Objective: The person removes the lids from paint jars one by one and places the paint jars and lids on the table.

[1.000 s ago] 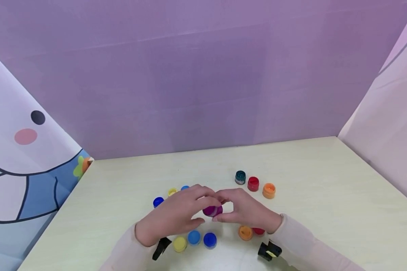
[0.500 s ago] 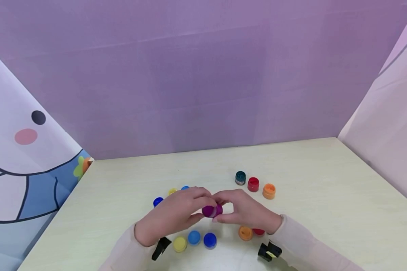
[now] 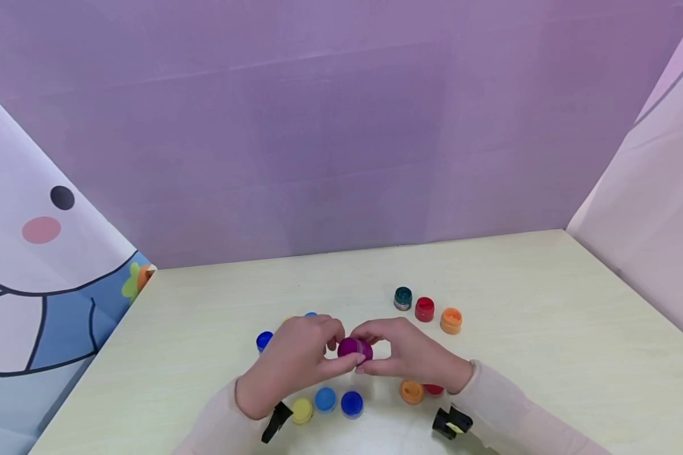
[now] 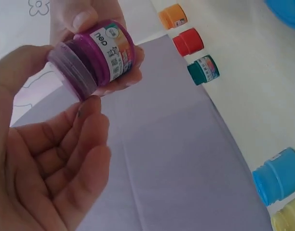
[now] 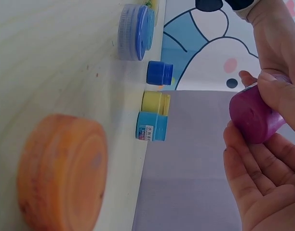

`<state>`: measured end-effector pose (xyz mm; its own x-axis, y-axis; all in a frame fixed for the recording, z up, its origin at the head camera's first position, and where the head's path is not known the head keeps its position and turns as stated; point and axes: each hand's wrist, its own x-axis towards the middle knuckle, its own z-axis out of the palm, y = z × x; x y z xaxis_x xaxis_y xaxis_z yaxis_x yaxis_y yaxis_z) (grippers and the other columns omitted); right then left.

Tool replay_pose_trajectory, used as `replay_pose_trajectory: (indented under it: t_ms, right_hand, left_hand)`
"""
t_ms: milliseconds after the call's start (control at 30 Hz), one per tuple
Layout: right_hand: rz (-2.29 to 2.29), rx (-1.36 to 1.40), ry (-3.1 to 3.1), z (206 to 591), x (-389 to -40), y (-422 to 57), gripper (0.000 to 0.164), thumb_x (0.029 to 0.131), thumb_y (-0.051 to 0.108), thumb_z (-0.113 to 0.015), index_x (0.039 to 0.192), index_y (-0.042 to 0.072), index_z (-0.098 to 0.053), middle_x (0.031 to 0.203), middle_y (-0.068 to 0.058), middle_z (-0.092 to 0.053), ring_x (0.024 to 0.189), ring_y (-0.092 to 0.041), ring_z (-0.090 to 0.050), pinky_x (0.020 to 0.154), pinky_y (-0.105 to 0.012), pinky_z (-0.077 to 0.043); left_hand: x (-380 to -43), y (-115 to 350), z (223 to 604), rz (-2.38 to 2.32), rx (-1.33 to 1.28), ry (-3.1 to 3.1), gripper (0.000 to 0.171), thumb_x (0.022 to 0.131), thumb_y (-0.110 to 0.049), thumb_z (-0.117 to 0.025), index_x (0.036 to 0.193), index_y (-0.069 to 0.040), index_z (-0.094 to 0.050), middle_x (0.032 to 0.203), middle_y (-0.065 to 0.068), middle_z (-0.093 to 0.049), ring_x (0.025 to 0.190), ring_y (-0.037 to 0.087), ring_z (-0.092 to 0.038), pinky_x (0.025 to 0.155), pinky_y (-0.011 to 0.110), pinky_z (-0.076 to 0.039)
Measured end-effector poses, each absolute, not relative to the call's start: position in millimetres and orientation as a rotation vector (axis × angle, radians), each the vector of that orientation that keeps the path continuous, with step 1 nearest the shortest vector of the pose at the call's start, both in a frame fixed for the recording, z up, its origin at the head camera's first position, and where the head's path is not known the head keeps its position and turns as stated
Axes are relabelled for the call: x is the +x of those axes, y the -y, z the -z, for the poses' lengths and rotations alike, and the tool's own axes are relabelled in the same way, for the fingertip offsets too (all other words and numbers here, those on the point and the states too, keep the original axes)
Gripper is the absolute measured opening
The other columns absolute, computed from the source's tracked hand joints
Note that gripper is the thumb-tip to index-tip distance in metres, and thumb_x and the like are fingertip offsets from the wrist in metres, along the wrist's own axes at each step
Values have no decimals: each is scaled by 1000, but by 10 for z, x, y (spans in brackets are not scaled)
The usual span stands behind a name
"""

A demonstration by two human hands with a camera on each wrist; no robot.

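Between both hands, raised over the table, is a small purple paint jar (image 4: pixel 111 53) with a printed label, tilted on its side. Its clear-edged lid (image 4: pixel 73 72) faces my left hand (image 3: pixel 298 357), whose thumb and a fingertip pinch the lid's rim; the other fingers curl loosely below. My right hand (image 3: pixel 412 351) grips the jar's body, thumb on one side and fingers on the other. The right wrist view shows the purple base of the jar (image 5: pixel 253 118). Lid and jar sit together, in line with each other.
Beyond my right hand stand lidless dark green (image 3: pixel 403 299), red (image 3: pixel 425 309) and orange (image 3: pixel 451 321) jars. A dark blue jar (image 3: pixel 264 340), a yellow one (image 5: pixel 154 102) and a light blue one (image 5: pixel 152 126) stand left. Several lids lie nearer, including a yellow lid (image 3: pixel 302 411) and an orange lid (image 3: pixel 412 392).
My left hand has turned at the wrist: its thumb has swung along the lid and its fingers have drawn back from the top. My right hand keeps its grip on the jar.
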<state>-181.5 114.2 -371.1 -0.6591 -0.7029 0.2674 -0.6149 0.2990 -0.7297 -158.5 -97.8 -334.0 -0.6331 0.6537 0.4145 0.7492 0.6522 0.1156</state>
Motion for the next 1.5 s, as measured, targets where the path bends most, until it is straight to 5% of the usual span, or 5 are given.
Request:
replay_pose_trajectory:
  t_ms: [200,367,533,767,1500]
  right_hand:
    - [1307,-1238,-2453,3715,-1812,-1153,36,83,26,-72,116,16,-63,104,9,-67,95,-4,-61,87,-37,-52]
    - [1319,-1219,-2447,3717,-1806,-1158,39,82,27,-74,116,14,-62,104,8,-67,94,-4,-62,86,-39,-52]
    - [1333,-1209,-2431,3723,-1802,-1156,37,82,27,-74,114,15,-62,103,9,-67,93,-4,-62,87,-40,-52]
    - [1327,-1209,-2425,3722,-1802,-1157,37,82,29,-73,115,17,-62,104,10,-67,94,-4,-62,87,-30,-52]
    - [1332,-1272,-2427,3740,-1836,-1156,36,82,25,-74,115,17,-61,107,8,-66,96,-5,-61,87,-29,-51]
  left_hand:
    - [-1609,1034,3308,406,-1223,2568,47,78,-48,-72,107,-12,-65,96,-3,-65,79,7,-60,69,17,-51]
    - [-1622,1097,3234,381,-1511,2437,52,72,-20,-83,118,-12,-59,117,0,-58,106,13,-57,89,22,-49]
    - [-1621,1077,3237,366,-1557,2375,40,73,1,-78,105,-13,-59,109,-1,-61,100,12,-59,85,17,-49]
    - [-1628,1078,3256,336,-1552,2401,39,74,0,-77,106,-16,-61,107,-3,-61,96,10,-61,81,15,-50]
    - [-1608,1056,3250,326,-1292,2535,32,81,-36,-73,101,-12,-66,88,-7,-65,77,6,-54,70,17,-49]
